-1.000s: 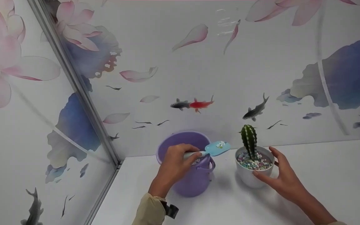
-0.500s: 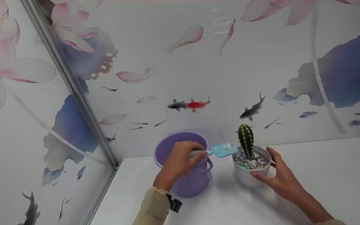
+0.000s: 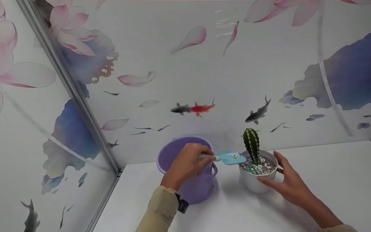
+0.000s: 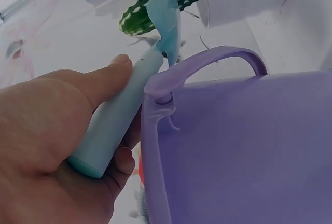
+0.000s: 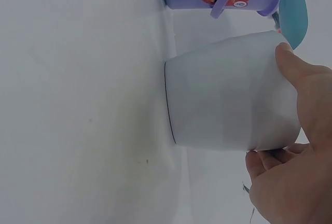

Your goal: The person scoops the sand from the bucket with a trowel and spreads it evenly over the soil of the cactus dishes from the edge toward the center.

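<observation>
"So, how are the hands set?"

"The left hand point(image 3: 188, 164) reaches across the front of the purple bucket point(image 3: 196, 191), its back turned upward, with a beige sleeve point(image 3: 159, 206) and a black strap point(image 3: 183, 205) at the wrist. The right hand point(image 3: 290, 185) comes in from the lower right, its thumb on the near side of the white pot point(image 3: 258, 185) and its fingers round the far side."

"And each grip?"

"The left one is wrapped about the handle of the blue scoop point(image 3: 232, 158), thumb lying along it. The right one clasps the pot close to its rim."

"What else is around, and what's in the way?"

"The bucket stands on the white surface point(image 3: 333, 180), left of the pot; the left hand and forearm hide part of its mouth. Its carrying loop point(image 4: 202, 63) is on the side facing the pot. A cactus point(image 3: 252, 145) rises from coloured pebbles point(image 3: 256, 169) in the pot, before a wall point(image 3: 159, 61) painted with fish and petals."

"Where's the scoop against the grip?"

"Its blade juts past the fingers toward the pot, carrying a few pale bits point(image 3: 235, 155). The tip is at the pot's left rim; whether it touches, I can't fairly tell from these angles."
</observation>
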Demonstrator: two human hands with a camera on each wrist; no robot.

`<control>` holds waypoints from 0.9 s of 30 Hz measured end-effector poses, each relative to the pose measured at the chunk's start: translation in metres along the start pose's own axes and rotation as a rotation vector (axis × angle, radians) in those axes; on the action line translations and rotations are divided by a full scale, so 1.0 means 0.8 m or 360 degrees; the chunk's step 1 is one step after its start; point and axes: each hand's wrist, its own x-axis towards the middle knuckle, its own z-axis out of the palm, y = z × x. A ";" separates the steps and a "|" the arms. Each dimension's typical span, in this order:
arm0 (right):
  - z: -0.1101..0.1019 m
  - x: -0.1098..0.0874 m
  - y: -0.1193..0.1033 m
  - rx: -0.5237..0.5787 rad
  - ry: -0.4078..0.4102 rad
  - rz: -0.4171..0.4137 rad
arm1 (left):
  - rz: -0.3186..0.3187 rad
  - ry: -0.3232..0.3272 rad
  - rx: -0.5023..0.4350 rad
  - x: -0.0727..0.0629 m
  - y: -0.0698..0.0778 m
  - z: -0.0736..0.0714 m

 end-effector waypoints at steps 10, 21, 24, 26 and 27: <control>-0.001 -0.001 -0.001 0.0034 0.0001 -0.0029 | 0.0001 -0.0098 0.0158 0.016 0.013 -0.005; -0.003 -0.003 -0.001 0.0045 -0.0002 0.0008 | 0.0103 -0.0089 0.0459 0.032 0.028 0.004; -0.002 -0.003 0.000 0.0042 0.0000 -0.0001 | 0.0156 -0.0061 0.0592 0.035 0.031 0.006; -0.002 -0.003 0.000 0.0045 0.0004 -0.0014 | 0.0168 -0.0046 0.0656 0.037 0.033 0.007; -0.001 -0.003 0.000 0.0040 0.0007 -0.0022 | 0.0170 -0.0038 0.0677 0.037 0.034 0.007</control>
